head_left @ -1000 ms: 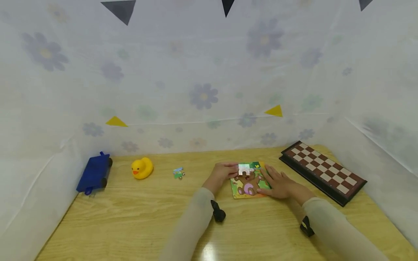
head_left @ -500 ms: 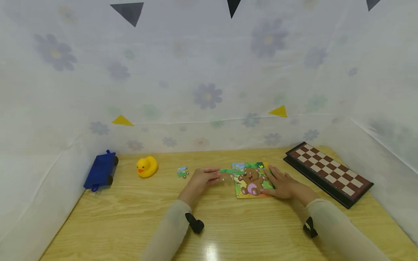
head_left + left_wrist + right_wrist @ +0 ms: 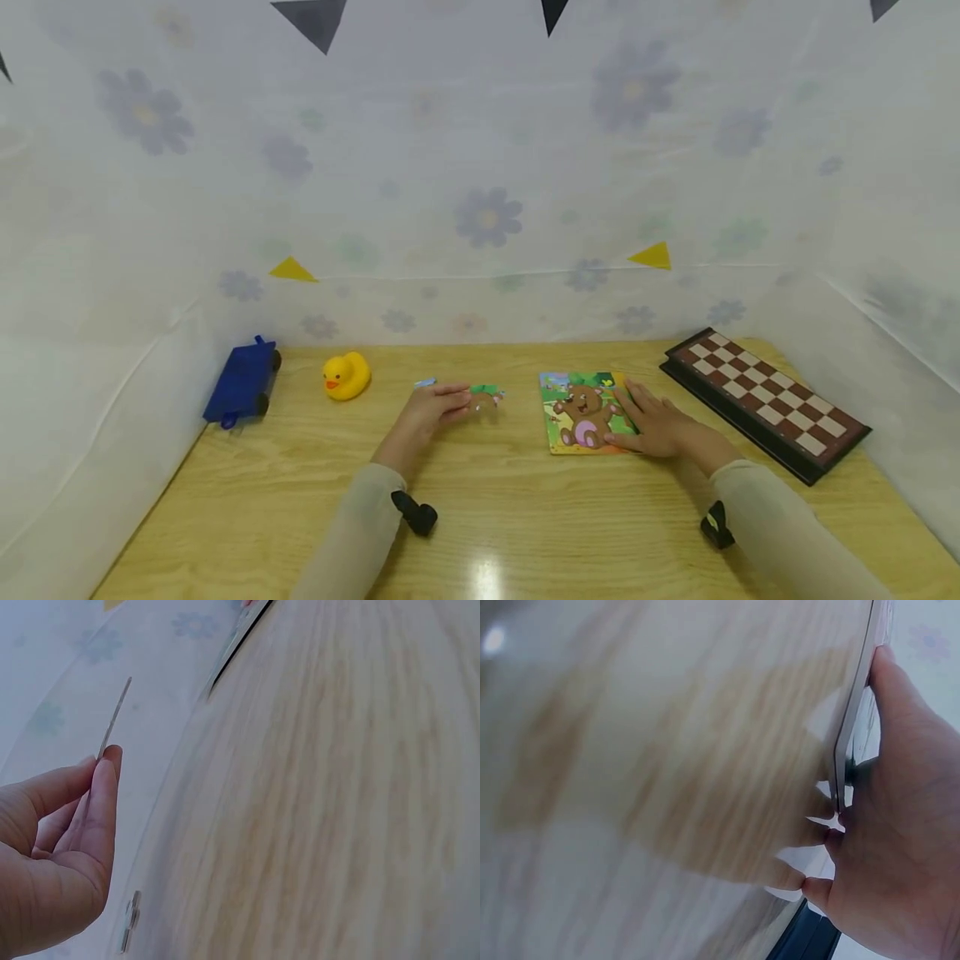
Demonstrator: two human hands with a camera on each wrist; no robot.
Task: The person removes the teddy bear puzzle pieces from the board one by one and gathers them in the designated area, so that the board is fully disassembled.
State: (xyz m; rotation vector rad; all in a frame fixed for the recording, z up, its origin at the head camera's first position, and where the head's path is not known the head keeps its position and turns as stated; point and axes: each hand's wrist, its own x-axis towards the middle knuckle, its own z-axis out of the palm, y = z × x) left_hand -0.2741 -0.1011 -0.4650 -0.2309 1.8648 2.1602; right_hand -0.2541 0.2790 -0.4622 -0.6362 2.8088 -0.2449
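At far left on the wooden table (image 3: pixel 480 492), a blue cart (image 3: pixel 242 383) with dark wheels, close to the white flowered cloth (image 3: pixel 405 217). Next along, a yellow rubber duck (image 3: pixel 347 376), beak toward the left. Farther right, a left hand (image 3: pixel 423 415) below a pale sleeve (image 3: pixel 347 527), with a narrow grip, thumb and fingers pinched on a puzzle piece (image 3: pixel 486 398) in green and brown, held clear of the table and thin, edge-on, in the left wrist view. Just behind that hand, a second piece (image 3: pixel 425 382) on the table, mostly hidden in the head view but for a strip of blue. Apart from both, toward the right, a bear puzzle (image 3: pixel 581 408) flat on the table. Across its right edge, a right hand (image 3: pixel 660 427) with a wide grip, thumb and fingers spread. At far right, a checkered board (image 3: pixel 768 396), lying at a slant.
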